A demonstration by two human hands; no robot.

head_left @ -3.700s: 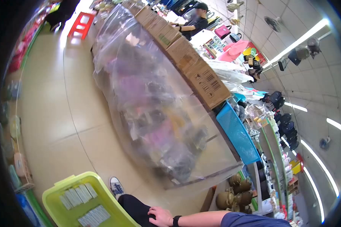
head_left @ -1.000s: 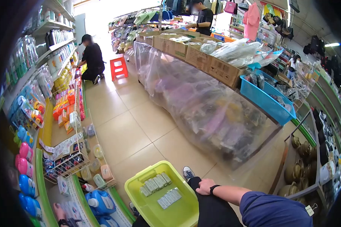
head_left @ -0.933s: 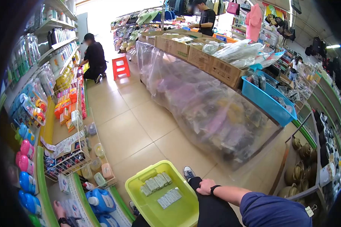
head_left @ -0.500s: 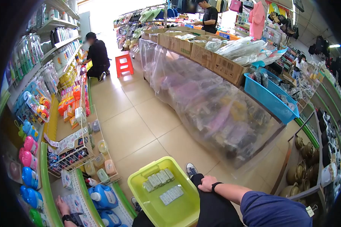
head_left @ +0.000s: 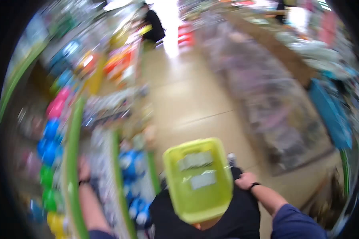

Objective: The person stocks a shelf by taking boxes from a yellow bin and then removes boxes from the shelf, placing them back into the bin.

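Note:
On my lap rests a yellow-green plastic basin [head_left: 201, 199], tilted toward me. Inside it lie two groups of small pale packs: an upper row [head_left: 195, 160] and a lower block [head_left: 203, 180]. Close to the basin's right side, my right hand [head_left: 246, 181] rests on my knee, its fingers curled with nothing visible in them. My left hand [head_left: 83, 169] reaches in behind the shelf's green edge strip [head_left: 73, 159], beside pale packages [head_left: 101, 167] on the shelf. Motion blur smears its fingers, so any hold is hidden.
Blue bottles [head_left: 133, 163] stand on the low shelf, with pink, blue and green bottles [head_left: 50, 147] further left. A plastic-covered stall [head_left: 267, 107] lines the aisle's right, near a blue crate [head_left: 331, 115]. Ahead, a crouching person [head_left: 153, 26] is near a red stool [head_left: 185, 36].
The view has swung left and down and is now blurred, so the scene sits further right. My left hand is further up along the shelf; my right hand is still on my knee.

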